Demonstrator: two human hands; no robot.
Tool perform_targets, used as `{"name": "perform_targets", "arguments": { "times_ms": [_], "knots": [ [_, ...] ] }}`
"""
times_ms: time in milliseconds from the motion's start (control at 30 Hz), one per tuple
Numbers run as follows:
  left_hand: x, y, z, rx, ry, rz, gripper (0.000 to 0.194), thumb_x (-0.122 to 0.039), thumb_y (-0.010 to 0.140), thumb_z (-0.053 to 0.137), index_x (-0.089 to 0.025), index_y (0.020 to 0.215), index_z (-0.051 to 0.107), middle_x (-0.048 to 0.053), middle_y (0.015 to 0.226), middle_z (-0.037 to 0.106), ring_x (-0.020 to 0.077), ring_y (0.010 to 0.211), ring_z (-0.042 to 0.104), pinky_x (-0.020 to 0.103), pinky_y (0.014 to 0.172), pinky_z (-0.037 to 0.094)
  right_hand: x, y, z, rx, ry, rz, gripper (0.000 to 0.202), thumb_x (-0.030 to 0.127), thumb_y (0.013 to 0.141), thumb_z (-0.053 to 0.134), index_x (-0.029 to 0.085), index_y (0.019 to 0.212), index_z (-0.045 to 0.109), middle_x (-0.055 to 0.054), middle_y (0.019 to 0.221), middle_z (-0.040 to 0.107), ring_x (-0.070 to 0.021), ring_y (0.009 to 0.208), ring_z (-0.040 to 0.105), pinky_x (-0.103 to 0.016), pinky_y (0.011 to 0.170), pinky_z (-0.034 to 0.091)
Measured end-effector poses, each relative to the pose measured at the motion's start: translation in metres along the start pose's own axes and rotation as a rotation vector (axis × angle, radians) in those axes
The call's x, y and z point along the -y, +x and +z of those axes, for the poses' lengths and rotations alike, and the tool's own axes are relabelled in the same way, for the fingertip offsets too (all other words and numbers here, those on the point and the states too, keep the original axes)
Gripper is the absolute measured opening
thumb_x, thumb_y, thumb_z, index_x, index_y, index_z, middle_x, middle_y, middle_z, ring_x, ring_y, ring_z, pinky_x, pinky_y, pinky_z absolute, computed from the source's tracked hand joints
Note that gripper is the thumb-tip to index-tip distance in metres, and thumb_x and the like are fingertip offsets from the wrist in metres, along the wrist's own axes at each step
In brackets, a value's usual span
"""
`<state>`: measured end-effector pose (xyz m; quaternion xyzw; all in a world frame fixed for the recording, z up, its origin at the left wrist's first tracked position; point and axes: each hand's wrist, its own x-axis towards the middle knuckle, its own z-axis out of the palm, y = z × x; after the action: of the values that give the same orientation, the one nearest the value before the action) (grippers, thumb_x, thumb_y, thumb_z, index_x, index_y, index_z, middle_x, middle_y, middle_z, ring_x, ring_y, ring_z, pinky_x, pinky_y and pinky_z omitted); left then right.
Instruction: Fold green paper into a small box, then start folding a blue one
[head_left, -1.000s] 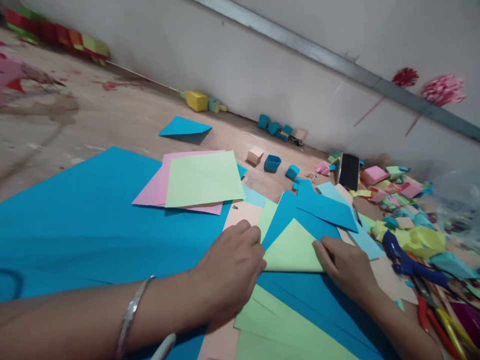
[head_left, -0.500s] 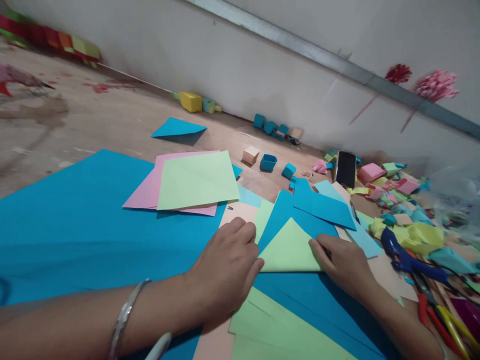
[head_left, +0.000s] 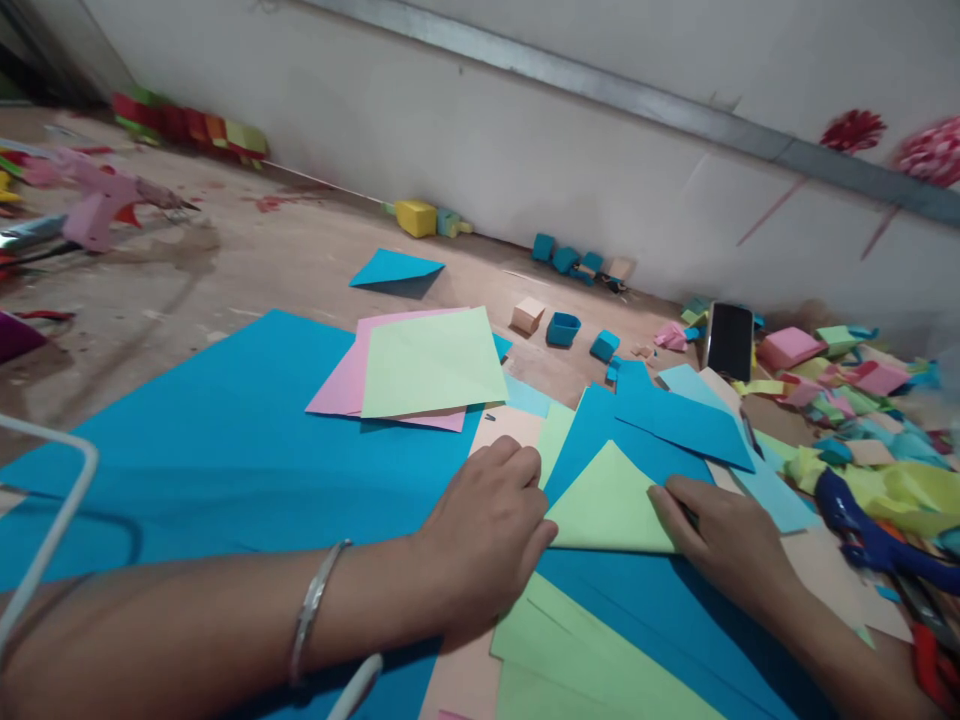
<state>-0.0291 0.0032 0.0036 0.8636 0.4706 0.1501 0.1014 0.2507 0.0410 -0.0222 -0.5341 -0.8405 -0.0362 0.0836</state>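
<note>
Folded pale green triangle [head_left: 609, 502], peak pointing away, long edge straight; left hand [head_left: 487, 530] curled closed on its left corner, right hand [head_left: 720, 525] pinching its right side

- The head camera looks from the person's head, forward and down across the tabletop [head_left: 247, 270].
- It faces the wall [head_left: 420, 130], which spans the top of the view beyond the tabletop.
- The view is tilted: the metal strip [head_left: 570, 82] on the wall slants down to the right.
- It sits close above the left hand [head_left: 491, 530] and right hand [head_left: 724, 540]; the left forearm enters from the left edge, the right one from the lower right.
- The green paper [head_left: 611, 510] lies right of and below centre.
</note>
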Motion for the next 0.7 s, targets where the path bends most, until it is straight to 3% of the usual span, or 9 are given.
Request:
{"name": "perform_targets", "arguments": {
  "times_ms": [400, 700],
  "knots": [
    [0.0014, 0.0011, -0.0017, 0.032, -0.01, 0.005, 0.034, -0.028, 0.094, 0.044, -0.015, 0.069, 0.062, 0.008, 0.083, 0.052, 0.0214, 0.081, 0.042, 0.036, 0.07, 0.034, 0.0013, 0.0008, -0.002, 0.013, -0.03, -0.002, 0.041, 0.045, 0.095, 0.036, 0.021, 0.062, 0.035, 0.003, 0.051, 0.04, -0.0127, 0.046, 0.043, -0.028, 0.05, 0.018],
    [0.0032, 0.0021, -0.0048, 0.057, 0.026, 0.019, 0.031, -0.036, 0.093, 0.049, -0.017, 0.074, 0.062, 0.007, 0.086, 0.055, 0.0223, 0.083, 0.045, 0.035, 0.07, 0.036, 0.0, 0.0002, -0.0002, 0.017, -0.037, 0.007, 0.042, 0.047, 0.095, 0.036, 0.021, 0.062, 0.037, 0.003, 0.051, 0.04, -0.0127, 0.047, 0.043, -0.027, 0.051, 0.018]
  ]
}}
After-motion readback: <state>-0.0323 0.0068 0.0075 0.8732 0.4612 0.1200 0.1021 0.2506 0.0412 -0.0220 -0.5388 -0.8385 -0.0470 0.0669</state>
